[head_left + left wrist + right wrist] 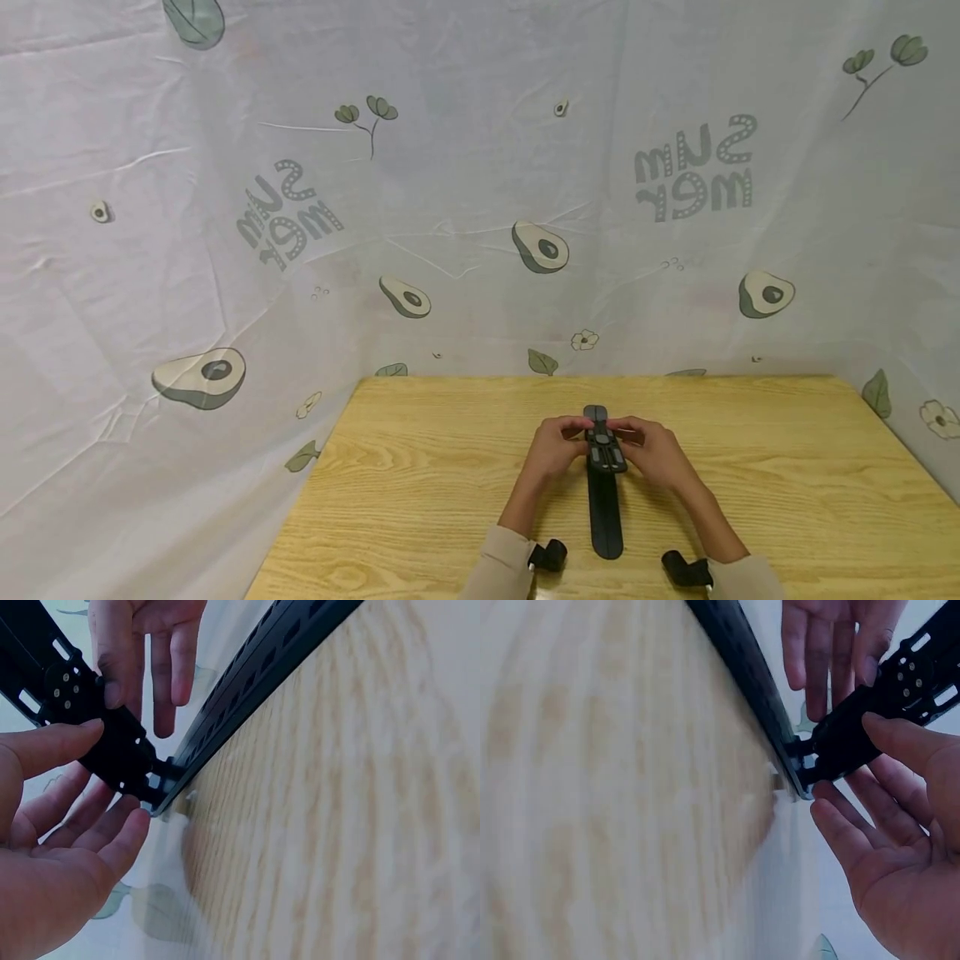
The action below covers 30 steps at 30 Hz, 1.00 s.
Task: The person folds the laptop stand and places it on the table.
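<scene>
A black folding stand (605,512) stands on the wooden table, its long slotted base strip (259,671) lying flat. From the hinge at the strip's far end, a shorter upper plate (847,731) tilts up; in the head view grey pads show on it. My left hand (553,450) pinches the plate's left edge between thumb and fingers. On the opposite edge, my right hand (654,452) grips it the same way. Screw heads dot the plate's underside, close by both thumbs in the wrist views.
The light wooden table (420,492) reaches back to a pale curtain (465,167) printed with avocados and leaves, which also hangs along the left and right sides. Black wrist mounts (551,555) sit at both beige sleeves (498,567).
</scene>
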### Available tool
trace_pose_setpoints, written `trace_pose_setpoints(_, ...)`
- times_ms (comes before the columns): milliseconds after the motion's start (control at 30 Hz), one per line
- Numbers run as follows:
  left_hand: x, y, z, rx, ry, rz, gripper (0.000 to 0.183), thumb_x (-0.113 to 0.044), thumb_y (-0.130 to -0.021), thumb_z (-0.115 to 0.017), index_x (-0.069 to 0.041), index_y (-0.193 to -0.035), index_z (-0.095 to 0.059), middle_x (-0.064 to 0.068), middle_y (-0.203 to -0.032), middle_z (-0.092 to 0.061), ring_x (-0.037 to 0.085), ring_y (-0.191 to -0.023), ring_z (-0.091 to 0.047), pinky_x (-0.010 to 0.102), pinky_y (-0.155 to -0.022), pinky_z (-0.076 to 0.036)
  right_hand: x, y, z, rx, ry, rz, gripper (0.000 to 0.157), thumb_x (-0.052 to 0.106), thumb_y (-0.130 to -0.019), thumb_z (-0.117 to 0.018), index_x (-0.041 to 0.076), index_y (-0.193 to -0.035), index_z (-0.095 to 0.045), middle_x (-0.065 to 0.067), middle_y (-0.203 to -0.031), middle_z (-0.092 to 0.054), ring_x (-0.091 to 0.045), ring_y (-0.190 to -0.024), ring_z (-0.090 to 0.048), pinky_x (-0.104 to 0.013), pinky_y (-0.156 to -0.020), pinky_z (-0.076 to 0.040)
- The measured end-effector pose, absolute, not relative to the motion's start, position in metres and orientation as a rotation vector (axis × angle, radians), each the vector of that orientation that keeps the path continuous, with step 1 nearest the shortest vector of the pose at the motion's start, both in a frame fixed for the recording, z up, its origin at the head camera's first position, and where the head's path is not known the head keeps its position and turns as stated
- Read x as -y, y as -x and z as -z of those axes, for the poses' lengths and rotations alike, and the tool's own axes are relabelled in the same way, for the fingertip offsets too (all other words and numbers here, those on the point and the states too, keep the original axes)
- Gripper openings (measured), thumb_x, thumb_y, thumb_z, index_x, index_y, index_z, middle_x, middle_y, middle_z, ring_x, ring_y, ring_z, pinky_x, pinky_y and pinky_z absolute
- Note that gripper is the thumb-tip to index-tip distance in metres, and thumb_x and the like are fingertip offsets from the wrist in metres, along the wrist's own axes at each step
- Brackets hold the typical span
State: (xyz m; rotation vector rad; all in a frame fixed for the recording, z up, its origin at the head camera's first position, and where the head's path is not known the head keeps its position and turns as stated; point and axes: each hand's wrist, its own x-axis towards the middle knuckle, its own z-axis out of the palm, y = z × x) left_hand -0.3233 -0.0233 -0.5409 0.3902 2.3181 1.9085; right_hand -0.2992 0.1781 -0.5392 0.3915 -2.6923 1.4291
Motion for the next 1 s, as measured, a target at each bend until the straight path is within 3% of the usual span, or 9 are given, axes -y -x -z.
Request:
trace_pose_setpoints(200, 0.0191, 0.3199, 0.5431, -2.237, -0.311, -2.018, 0.027, 0.01, -0.08, -0.072, -0.003, -0.103, -0.075, 0.009, -0.122, -0.068, 0.028, -0.12, -0.063, 0.035, -0.088, -0.057, -0.176, 0.2964, 0.5361, 2.682, -0.35, -1.441, 0.032, 0.015, -0.096, -0.067, 0.004, -0.126, -0.066, -0.021, -0.128, -0.065, -0.04, -0.113, -0.065, -0.047, -0.087, -0.057)
trace_pose_setpoints(467, 0.0162, 0.3163, 0.5436, -2.168, -0.188, -2.1, 0.027, 0.007, -0.082, -0.07, -0.006, -0.105, -0.076, 0.01, -0.125, -0.066, 0.029, -0.118, -0.065, 0.036, -0.084, -0.058, -0.1751, 0.2942, 0.5323, 2.714, -0.305, -1.44, 0.035, 0.022, -0.096, -0.068, 0.007, -0.127, -0.067, -0.022, -0.129, -0.064, -0.04, -0.112, -0.066, -0.048, -0.083, -0.058)
trace_pose_setpoints(767, 0.0198, 0.3141, 0.5433, -2.209, -0.268, -2.035, 0.025, 0.008, -0.085, -0.07, -0.005, -0.107, -0.075, 0.009, -0.127, -0.065, 0.027, -0.112, -0.067, 0.034, -0.081, -0.059, -0.1742, 0.293, 0.5345, 2.715, -0.241, -1.449, 0.034, 0.017, -0.092, -0.072, 0.008, -0.124, -0.07, -0.016, -0.117, -0.071, -0.034, -0.104, -0.07, -0.045, -0.082, -0.058)
trace_pose_setpoints(1000, 0.022, 0.313, 0.5414, -2.275, -0.33, -1.932, 0.028, 0.012, -0.084, -0.07, -0.006, -0.105, -0.074, 0.005, -0.125, -0.066, 0.02, -0.101, -0.07, 0.033, -0.077, -0.06, -0.1754, 0.2929, 0.5335, 2.729, -0.295, -1.381, 0.033, 0.014, -0.091, -0.073, 0.003, -0.122, -0.071, -0.019, -0.115, -0.072, -0.034, -0.104, -0.07, -0.045, -0.083, -0.058)
